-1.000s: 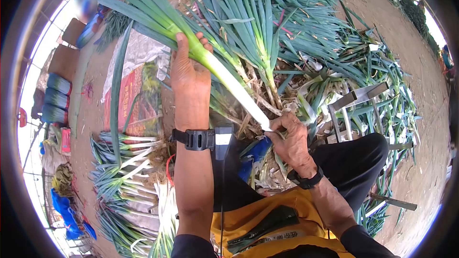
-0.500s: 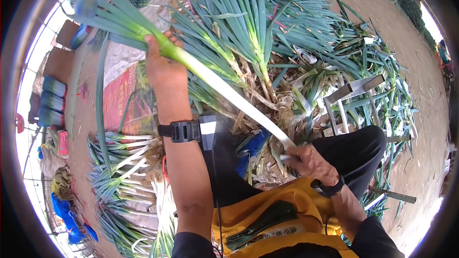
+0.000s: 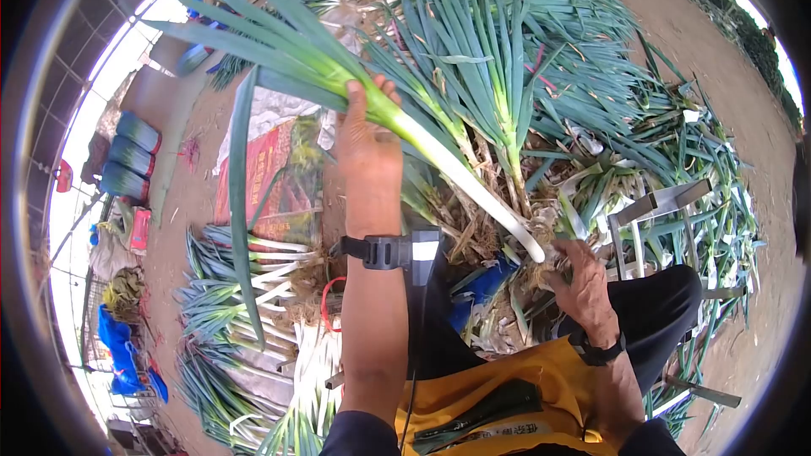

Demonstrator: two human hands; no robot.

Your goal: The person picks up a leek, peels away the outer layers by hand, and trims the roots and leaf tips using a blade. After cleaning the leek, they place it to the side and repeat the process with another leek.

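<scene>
A long green onion [image 3: 460, 170] with a white stalk slants across the view, its leaves at the upper left. My left hand [image 3: 369, 147] is closed around it where the leaves meet the stalk. Near the white root end, my right hand [image 3: 587, 295] has its thumb and fingers apart, just off the stalk; nothing shows clearly in it. Under the stalk lie roots and peeled dry skins [image 3: 515, 304]. Behind it, more green onions [image 3: 507, 76] stand leafy and untrimmed in a heap.
Cleaned green onions [image 3: 317, 363] lie in rows at the lower left, by a red loop [image 3: 329, 304]. A red printed sack [image 3: 262, 177] is on the ground. At the right stands a metal frame [image 3: 663, 201] among leaf scraps. Blue-green bundles [image 3: 131, 156] sit at the far left.
My right hand has come off the root end and its fingers have opened. My left hand still holds the green onion. The whole view has shifted, with things now further right.
</scene>
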